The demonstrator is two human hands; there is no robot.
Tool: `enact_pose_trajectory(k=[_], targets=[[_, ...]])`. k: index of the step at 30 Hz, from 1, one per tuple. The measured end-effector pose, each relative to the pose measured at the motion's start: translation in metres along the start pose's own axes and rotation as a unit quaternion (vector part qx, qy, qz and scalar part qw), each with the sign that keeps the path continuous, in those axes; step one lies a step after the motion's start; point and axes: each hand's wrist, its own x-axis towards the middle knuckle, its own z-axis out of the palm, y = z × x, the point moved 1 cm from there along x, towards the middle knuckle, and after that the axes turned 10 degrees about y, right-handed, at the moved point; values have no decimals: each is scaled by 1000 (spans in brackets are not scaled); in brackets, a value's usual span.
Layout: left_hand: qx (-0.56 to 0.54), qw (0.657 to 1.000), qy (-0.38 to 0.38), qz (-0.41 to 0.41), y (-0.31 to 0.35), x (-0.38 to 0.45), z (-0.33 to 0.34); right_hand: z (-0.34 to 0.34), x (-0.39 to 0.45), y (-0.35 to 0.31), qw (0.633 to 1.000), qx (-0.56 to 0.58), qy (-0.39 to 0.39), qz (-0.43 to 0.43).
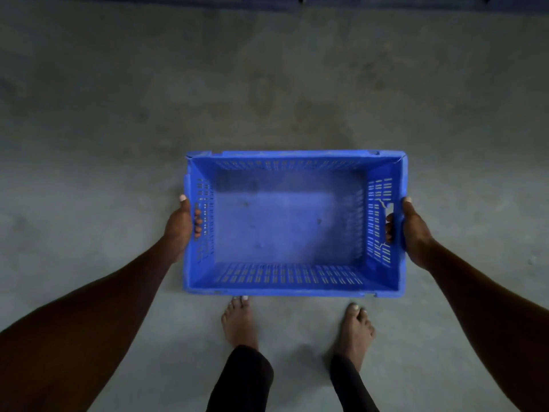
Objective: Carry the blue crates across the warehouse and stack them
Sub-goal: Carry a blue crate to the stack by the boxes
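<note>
Over the concrete floor (267, 84), 1 empty blue crate (294, 281) is hanging level, just ahead of 2 bare feet (240, 322). The left hand (179, 224) and right hand (414, 230) are gripping its 2 end handles, fingers curling through the slots. The carrying step is likely underway; next, walking it to the stack while keeping it level.

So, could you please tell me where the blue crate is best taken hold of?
Take the blue crate by the handle slots in its two short end walls, one from each side. Its long shape puts those slots shoulder-width apart. The left hand and right hand already hold it there, fingers hooked through.
</note>
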Motion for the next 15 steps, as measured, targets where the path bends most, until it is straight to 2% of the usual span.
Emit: enact_pose_trajectory(k=[8, 11, 13, 15], targets=[[14, 1000, 17, 8, -11, 18, 9, 1, 9, 5, 1000, 22, -18, -2], [29, 999, 26, 20, -15, 18, 8, 0, 9, 4, 1000, -6, -2, -8], [89, 993, 54, 55, -13, 18, 3, 0, 3, 1, 998, -47, 21, -26], [187, 970, 124, 93, -6, 12, -4, -3, -8, -5, 991, -107, 54, -56]])
